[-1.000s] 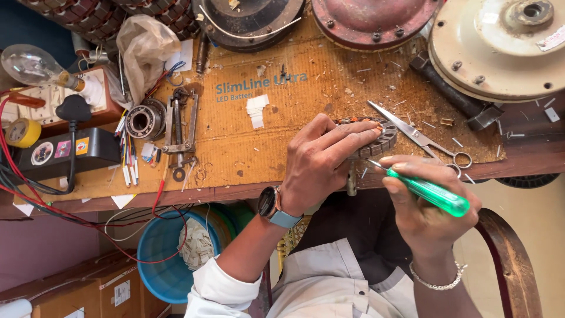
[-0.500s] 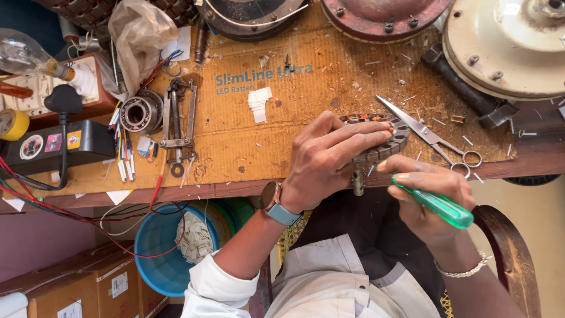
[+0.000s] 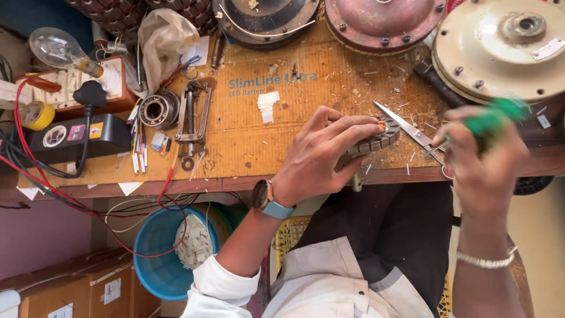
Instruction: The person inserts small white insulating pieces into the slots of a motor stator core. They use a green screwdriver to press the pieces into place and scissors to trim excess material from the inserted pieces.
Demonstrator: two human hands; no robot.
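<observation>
Tabletop [image 3: 282,147] edge is running just under both hands, with the person's lap showing below it and a blue bucket [image 3: 159,247] sitting lower left. Open room is lying in the middle of the brown board, between a metal clamp tool [image 3: 191,121] on the left and the left hand [image 3: 321,156]; a small white paper scrap [image 3: 268,106] is the only thing lying there. The far edge is being crowded by round motor housings: a dark one [image 3: 268,17], a reddish one [image 3: 382,20] and a cream one [image 3: 506,50] at the right. Scissors [image 3: 412,129] are lying between the two hands.

The left hand is curling its fingers [image 3: 353,126] over a ribbed, toothed metal core [image 3: 376,141], pressing it down near the front edge of the tabletop. The right hand [image 3: 482,165] is blurring with motion and closing around a green-handled tool [image 3: 491,118]; its tip is not showing.

The core is sitting under the left fingertips, left of the scissors and well apart from the right hand.
</observation>
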